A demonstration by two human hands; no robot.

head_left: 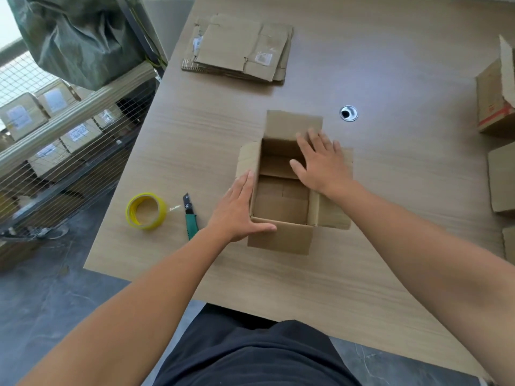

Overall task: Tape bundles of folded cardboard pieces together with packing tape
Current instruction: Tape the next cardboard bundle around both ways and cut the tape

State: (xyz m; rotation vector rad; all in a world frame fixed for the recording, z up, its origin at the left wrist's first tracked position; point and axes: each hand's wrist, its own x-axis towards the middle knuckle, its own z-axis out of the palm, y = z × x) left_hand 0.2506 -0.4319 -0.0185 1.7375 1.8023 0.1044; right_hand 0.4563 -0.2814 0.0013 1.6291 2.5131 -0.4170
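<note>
Open box [281, 238] mid-tabletop [390, 79], flaps splayed, probably steadied for flattening.
Left grip [239, 207]: fingers straight, pressed on left wall.
Right grip [320, 162]: fingers spread flat over right flap.
Flattened cardboard stack [239, 48] far left, untaped.
Tape roll [146, 211], cutter [191, 218] parked near left.
Open room left far right.

Wood-grain table [390, 79]: open box [280, 240], tape roll [150, 225], cutter [191, 221], flattened cardboard stack [237, 48].
</note>
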